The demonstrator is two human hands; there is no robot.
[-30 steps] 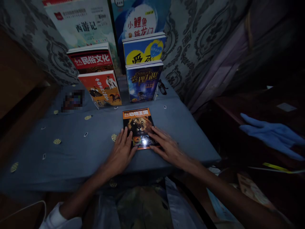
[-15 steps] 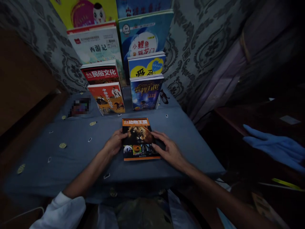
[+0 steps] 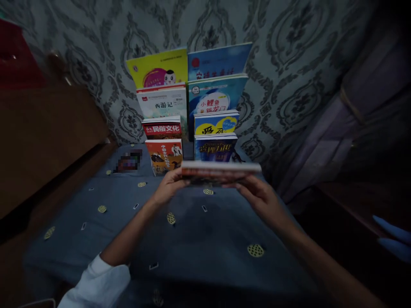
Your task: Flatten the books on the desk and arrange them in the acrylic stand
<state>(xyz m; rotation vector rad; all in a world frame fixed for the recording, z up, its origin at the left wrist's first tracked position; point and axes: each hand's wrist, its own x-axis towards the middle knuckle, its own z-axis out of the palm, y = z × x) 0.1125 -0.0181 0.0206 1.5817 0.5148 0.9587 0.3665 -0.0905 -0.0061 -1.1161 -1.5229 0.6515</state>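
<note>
Between my two hands a book [image 3: 221,172] is held up above the table, tilted so mostly its pale page edge and a blurred strip of cover face me. My left hand [image 3: 168,188] is closed on its left end, thumb underneath. My right hand [image 3: 258,194] grips the right end with thumb and fingers. Just behind the book stand two columns of upright books, among them an orange book [image 3: 164,155] at front left and a dark blue book [image 3: 214,147] at front right, its lower part hidden by the held book.
A blue patterned cloth [image 3: 122,248] covers the table. Behind the front books rise a yellow book [image 3: 160,64] and blue ones, near a patterned wall [image 3: 218,25]. Brown wooden furniture [image 3: 48,141] stands left. A purple curtain [image 3: 346,107] hangs right, and blue glove fingers [image 3: 393,239] show at the right edge.
Both hands have lifted the book off the table and tipped it, so its lion cover no longer faces me. My view has risen, showing more wall and the tops of the rear books.
</note>
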